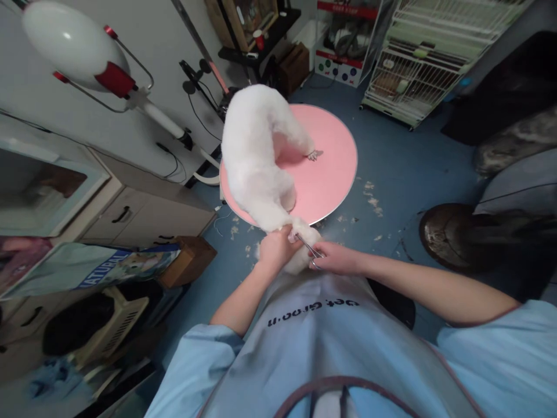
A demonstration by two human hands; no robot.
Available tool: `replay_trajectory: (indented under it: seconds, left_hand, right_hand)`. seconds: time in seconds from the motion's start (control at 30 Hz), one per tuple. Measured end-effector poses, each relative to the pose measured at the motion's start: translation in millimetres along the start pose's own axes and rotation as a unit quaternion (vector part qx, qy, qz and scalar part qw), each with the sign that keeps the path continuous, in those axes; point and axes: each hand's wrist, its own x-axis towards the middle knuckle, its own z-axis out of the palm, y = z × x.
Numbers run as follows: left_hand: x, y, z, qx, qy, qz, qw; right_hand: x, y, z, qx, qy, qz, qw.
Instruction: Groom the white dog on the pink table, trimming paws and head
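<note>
A white fluffy dog (250, 133) stands on a round pink grooming table (331, 157), bent in a curve along its left side. One foot with dark nails rests on the tabletop. Another leg (272, 216) stretches over the near edge towards me. My left hand (277, 247) is closed around the end of that leg, where a pinkish patch, seemingly the paw's underside, shows. In my right hand (335, 258) is a pair of metal scissors (310, 246), fingers in the handles and blades angled at the paw. White fur hides part of the blade tips.
Fur clippings (372, 200) lie scattered on the blue floor. A white dryer (72, 43) on an arm hangs at upper left above cabinets (148, 212). Wire cages (418, 75) stand at the back right, and a round brown stool (448, 235) is at right.
</note>
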Motion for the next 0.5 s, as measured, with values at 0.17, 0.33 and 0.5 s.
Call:
replay_trajectory:
  seconds: [0.17, 0.33, 0.5]
  left_hand:
    - [1, -5, 0.5, 0.01, -0.007, 0.032, 0.999]
    - [3, -15, -3.1, 0.014, -0.014, 0.054, 0.998]
    - [8, -27, -7.6, 0.002, -0.035, 0.096, 0.995]
  right_hand:
    - [0, -6, 7, -0.006, -0.016, -0.032, 0.999]
    - [-12, -4, 23, -0.022, -0.002, -0.044, 0.999]
    - [-5, -21, 35, -0.065, 0.075, 0.056, 0.993]
